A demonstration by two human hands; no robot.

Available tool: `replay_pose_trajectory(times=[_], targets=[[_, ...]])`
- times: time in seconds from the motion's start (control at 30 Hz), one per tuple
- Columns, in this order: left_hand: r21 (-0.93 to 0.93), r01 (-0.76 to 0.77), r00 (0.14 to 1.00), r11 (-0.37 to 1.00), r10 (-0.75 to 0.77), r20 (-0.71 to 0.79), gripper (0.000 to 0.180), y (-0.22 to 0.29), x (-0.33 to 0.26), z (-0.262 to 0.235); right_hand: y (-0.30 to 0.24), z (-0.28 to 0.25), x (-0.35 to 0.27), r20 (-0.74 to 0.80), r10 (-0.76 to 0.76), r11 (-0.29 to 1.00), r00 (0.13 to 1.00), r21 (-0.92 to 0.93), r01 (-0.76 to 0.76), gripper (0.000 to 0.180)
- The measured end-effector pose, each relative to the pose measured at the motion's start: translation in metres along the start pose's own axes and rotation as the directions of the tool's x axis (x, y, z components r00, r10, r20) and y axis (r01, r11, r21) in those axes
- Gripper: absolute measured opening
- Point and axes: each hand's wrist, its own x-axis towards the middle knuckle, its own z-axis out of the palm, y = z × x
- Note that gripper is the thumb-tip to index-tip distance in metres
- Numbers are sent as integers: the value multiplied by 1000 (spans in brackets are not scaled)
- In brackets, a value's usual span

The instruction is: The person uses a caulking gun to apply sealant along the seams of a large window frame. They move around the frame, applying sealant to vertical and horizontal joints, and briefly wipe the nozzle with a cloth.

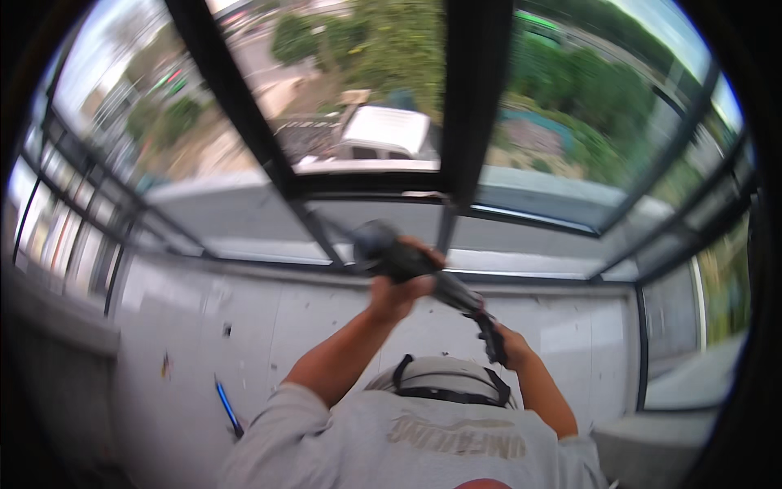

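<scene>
Both my hands are closed round a long, dark power tool [452, 292] with a round, bulky head at its front end. The tool slants across in front of me, its head up and left, toward the lower bar of the window frame. My left hand [399, 287] grips the body just behind the head. At the rear end, my right hand [513, 346] is wrapped round the handle. Motion blur keeps me from telling the tool's exact kind. Whether its tip touches the frame, I cannot tell.
Dark metal window frames [476, 98] with glass panes surround me. Beyond them lies a pale ledge [383, 216], and a white vehicle [387, 130] stands outside. A blue, slender object [228, 407] lies on the pale floor [301, 314] amid small scattered debris. Low concrete walls flank both sides.
</scene>
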Motion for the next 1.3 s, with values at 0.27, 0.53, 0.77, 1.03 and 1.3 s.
replay_pose_trajectory(times=[0.27, 0.53, 0.77, 1.03, 1.3], targets=[[-103, 108, 965, 989, -129, -228, 45, 7, 7, 20, 14, 8, -24, -216, -74, 973, 974, 199, 118, 40], [-85, 97, 995, 992, -95, 31, 46, -11, 34, 35, 6, -5, -53, -188, -288, 903, 939, 271, 332, 38], [538, 360, 889, 763, -455, 50, 52, -16, 65, 76, 22, -72, -57, -325, -434, 771, 840, 348, 533, 40], [71, 433, 849, 899, -433, 302, 67, -83, 85, 143, 11, -161, -84, -378, -534, 677, 756, 345, 650, 39], [585, 508, 785, 632, -620, -12, 59, -116, 108, 204, -2, -211, -102, -515, -636, 547, 575, 224, 806, 35]])
